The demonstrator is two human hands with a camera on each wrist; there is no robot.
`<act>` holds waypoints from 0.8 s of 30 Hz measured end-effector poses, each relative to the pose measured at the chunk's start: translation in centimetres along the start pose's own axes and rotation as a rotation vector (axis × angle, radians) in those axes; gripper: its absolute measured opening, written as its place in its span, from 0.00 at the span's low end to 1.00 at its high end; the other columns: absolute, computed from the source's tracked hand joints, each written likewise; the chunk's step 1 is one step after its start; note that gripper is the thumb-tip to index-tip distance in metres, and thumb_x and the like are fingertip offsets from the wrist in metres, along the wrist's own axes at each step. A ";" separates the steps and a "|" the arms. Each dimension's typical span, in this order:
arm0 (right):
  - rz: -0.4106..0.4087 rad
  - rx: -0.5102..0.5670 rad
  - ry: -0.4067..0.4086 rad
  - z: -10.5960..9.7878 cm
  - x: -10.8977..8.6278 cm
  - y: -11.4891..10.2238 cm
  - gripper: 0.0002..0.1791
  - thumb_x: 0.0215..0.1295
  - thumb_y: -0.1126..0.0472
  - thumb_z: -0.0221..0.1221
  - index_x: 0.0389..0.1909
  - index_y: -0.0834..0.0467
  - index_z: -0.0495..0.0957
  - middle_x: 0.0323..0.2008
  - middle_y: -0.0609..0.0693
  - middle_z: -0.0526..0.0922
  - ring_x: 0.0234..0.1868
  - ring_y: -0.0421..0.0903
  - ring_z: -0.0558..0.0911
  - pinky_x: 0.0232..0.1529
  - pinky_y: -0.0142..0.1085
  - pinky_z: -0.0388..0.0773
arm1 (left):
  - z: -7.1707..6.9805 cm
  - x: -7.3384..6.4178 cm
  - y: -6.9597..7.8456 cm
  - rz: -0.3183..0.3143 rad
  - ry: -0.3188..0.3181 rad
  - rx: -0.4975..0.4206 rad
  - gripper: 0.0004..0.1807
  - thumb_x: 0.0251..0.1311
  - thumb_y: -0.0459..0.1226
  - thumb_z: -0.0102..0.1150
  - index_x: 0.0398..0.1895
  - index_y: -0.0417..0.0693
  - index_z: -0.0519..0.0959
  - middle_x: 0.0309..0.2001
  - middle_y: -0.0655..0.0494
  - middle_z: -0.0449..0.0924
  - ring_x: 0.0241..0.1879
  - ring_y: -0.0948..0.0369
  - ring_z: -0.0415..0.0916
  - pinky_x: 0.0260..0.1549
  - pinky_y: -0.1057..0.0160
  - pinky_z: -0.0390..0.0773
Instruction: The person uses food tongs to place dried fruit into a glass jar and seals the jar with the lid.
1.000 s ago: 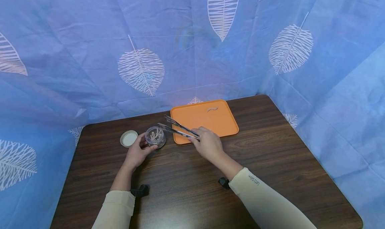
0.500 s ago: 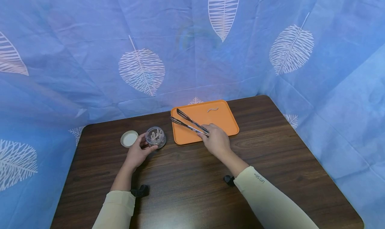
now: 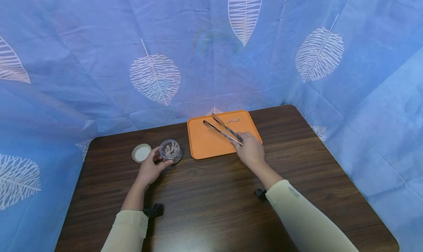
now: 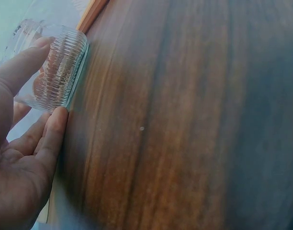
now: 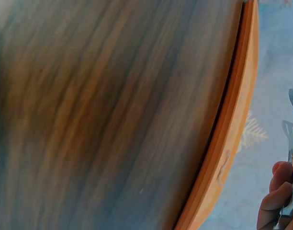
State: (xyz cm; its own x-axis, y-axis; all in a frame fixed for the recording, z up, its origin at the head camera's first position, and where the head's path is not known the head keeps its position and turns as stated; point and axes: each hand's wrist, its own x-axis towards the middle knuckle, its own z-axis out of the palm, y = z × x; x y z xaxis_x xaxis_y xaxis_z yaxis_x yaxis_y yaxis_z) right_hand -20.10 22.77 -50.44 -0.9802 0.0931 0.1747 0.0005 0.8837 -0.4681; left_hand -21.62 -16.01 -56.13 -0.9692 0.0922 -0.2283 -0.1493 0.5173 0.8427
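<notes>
My left hand holds a clear jar upright on the table, its thumb on the near side and fingers on the left. Inside the lidless jar lie several pale, curled strips of a kind I cannot make out. Ridged glass shows between thumb and fingers in the left wrist view. Metal tongs are gripped near their joined end by my right hand. Their two arms stand apart above the orange tray, with nothing visible between the tips. On that tray, just right of the tongs, lies one thin, wavy pale strip.
A round lid with a pale inside lies left of the jar. The dark wooden table ends at the back against a blue leaf-print cloth. The tray lies close to that back edge.
My right hand has carried the tongs rightward and slightly back, from beside the jar to over the tray, near the wavy strip. My left hand and the jar have stayed put.
</notes>
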 end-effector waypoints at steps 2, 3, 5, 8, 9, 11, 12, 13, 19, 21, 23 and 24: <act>0.013 -0.004 0.011 -0.1 0.1 0.5 0.29 0.74 0.42 0.69 0.68 0.53 0.84 0.43 0.53 0.87 0.33 0.49 0.84 0.25 0.39 0.75 | 0.0 0.0 0.0 0.002 0.001 0.002 0.52 0.68 0.55 0.74 0.88 0.57 0.55 0.81 0.42 0.67 0.79 0.42 0.68 0.72 0.40 0.77; 0.016 -0.007 0.017 -0.1 0.1 0.7 0.29 0.74 0.42 0.69 0.68 0.53 0.84 0.43 0.53 0.87 0.33 0.50 0.84 0.26 0.40 0.76 | 0.0 0.0 -0.1 -0.002 0.002 -0.002 0.52 0.68 0.55 0.74 0.88 0.57 0.56 0.81 0.42 0.67 0.79 0.42 0.68 0.72 0.40 0.77; 0.023 -0.010 0.022 -0.2 0.2 1.1 0.29 0.74 0.42 0.68 0.68 0.55 0.84 0.43 0.54 0.88 0.34 0.51 0.85 0.28 0.42 0.78 | 0.0 0.0 -0.1 -0.003 0.000 -0.004 0.51 0.68 0.54 0.74 0.88 0.57 0.56 0.81 0.42 0.67 0.78 0.42 0.68 0.72 0.40 0.78; 0.037 -0.013 0.023 -0.2 0.3 1.7 0.29 0.75 0.42 0.68 0.68 0.55 0.84 0.45 0.55 0.89 0.37 0.53 0.87 0.31 0.46 0.82 | 0.0 0.0 -0.2 -0.007 -0.003 -0.007 0.51 0.69 0.54 0.74 0.88 0.57 0.56 0.81 0.43 0.67 0.79 0.43 0.68 0.72 0.40 0.78; 0.044 -0.017 0.022 -0.2 0.4 1.8 0.29 0.75 0.42 0.68 0.68 0.54 0.84 0.47 0.56 0.89 0.38 0.54 0.88 0.33 0.46 0.83 | 0.0 0.0 -0.2 -0.007 -0.003 -0.008 0.51 0.69 0.54 0.74 0.88 0.57 0.56 0.81 0.43 0.67 0.79 0.43 0.68 0.72 0.40 0.78; 0.058 -0.017 0.018 -0.3 0.6 2.2 0.29 0.75 0.43 0.68 0.69 0.55 0.83 0.50 0.57 0.89 0.39 0.55 0.88 0.33 0.47 0.83 | 0.0 0.0 -0.1 -0.004 -0.002 -0.004 0.52 0.69 0.55 0.74 0.88 0.57 0.55 0.81 0.42 0.66 0.79 0.42 0.68 0.72 0.40 0.78; 0.064 -0.018 0.019 -0.4 0.7 2.4 0.29 0.75 0.43 0.68 0.69 0.55 0.83 0.51 0.57 0.89 0.39 0.55 0.88 0.33 0.47 0.83 | 0.0 0.0 -0.1 -0.002 -0.002 -0.003 0.52 0.69 0.55 0.74 0.88 0.57 0.55 0.81 0.42 0.66 0.79 0.42 0.68 0.72 0.40 0.78; 0.073 -0.020 0.016 -0.5 0.8 2.7 0.29 0.75 0.44 0.68 0.69 0.55 0.83 0.51 0.58 0.88 0.38 0.55 0.87 0.31 0.47 0.82 | 0.0 0.0 -0.1 0.000 -0.002 -0.003 0.52 0.68 0.55 0.74 0.88 0.57 0.55 0.82 0.42 0.66 0.79 0.42 0.68 0.72 0.40 0.78; 0.109 -0.047 0.018 -0.9 1.5 4.3 0.29 0.75 0.43 0.68 0.68 0.56 0.83 0.45 0.57 0.86 0.33 0.54 0.84 0.27 0.45 0.78 | -0.1 -0.1 -0.1 -0.001 -0.008 -0.008 0.52 0.68 0.55 0.73 0.88 0.56 0.55 0.82 0.41 0.64 0.79 0.43 0.67 0.73 0.41 0.77; 0.120 -0.063 0.019 -1.1 1.7 4.9 0.29 0.76 0.43 0.68 0.69 0.57 0.83 0.47 0.57 0.86 0.34 0.55 0.85 0.28 0.45 0.78 | -0.1 -0.1 0.0 0.001 -0.009 -0.007 0.53 0.68 0.56 0.74 0.88 0.56 0.55 0.82 0.41 0.64 0.79 0.42 0.67 0.73 0.41 0.77; 0.133 -0.070 0.014 -1.2 1.9 5.5 0.30 0.76 0.43 0.67 0.69 0.58 0.82 0.49 0.59 0.87 0.35 0.55 0.85 0.29 0.46 0.79 | -0.1 -0.1 0.0 0.001 -0.008 -0.008 0.53 0.68 0.56 0.74 0.88 0.56 0.55 0.82 0.42 0.64 0.79 0.43 0.67 0.73 0.41 0.77; 0.137 -0.074 0.009 -1.2 2.0 5.7 0.30 0.77 0.43 0.66 0.70 0.58 0.82 0.49 0.59 0.86 0.35 0.56 0.85 0.29 0.46 0.79 | -0.1 -0.1 0.0 0.001 -0.006 -0.008 0.52 0.68 0.56 0.74 0.88 0.56 0.55 0.82 0.42 0.65 0.79 0.43 0.68 0.73 0.41 0.77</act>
State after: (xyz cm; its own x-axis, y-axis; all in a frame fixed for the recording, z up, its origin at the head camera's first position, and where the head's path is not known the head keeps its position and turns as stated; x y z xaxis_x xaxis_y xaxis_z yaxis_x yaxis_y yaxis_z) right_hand -21.78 28.58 -51.69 -0.9681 0.2194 0.1214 0.1494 0.8936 -0.4233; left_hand -21.58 -16.04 -56.05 -0.9681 0.0981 -0.2308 -0.1501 0.5106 0.8466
